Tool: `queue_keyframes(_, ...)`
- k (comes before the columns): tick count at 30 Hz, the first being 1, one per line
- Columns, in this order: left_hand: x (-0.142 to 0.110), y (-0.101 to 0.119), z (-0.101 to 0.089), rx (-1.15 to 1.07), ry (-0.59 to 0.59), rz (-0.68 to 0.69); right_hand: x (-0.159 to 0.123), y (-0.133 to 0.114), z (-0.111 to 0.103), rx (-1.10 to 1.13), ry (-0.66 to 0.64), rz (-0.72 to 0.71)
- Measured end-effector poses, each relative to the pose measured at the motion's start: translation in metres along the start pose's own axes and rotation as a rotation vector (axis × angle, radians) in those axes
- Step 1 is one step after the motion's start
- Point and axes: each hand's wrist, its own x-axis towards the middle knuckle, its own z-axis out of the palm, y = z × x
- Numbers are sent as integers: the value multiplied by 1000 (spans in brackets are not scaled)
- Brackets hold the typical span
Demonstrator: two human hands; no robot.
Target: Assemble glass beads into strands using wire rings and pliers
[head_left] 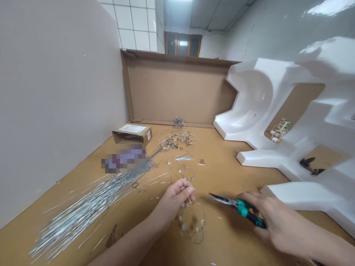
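Pinched between the thumb and fingers of my left hand (179, 197) is a thin wire ring with clear beads (198, 229), hanging down toward the table's front. My right hand (273, 218) is wrapped round needle-nose pliers (240, 208) with green and black handles. The pliers' tips point left, toward the beaded ring, and stay apart from it. Just beyond my left hand lies another beaded wire piece (188, 177). To the left, a long bundle of straight silvery wires (97, 203) spreads over the table.
A pile of small wire pieces and rings (177, 140) lies further back, near short wires (184, 157). An open small cardboard box (148, 136) stands at the back left, behind a blurred-out item (124, 157). White foam packing (249, 107) borders the right; a cardboard panel (180, 90) stands behind.
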Motion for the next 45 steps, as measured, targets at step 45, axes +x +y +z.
queue_keyframes(45,-2,-1,3,28,-28,20,-8,-31,4,349,-150,99)
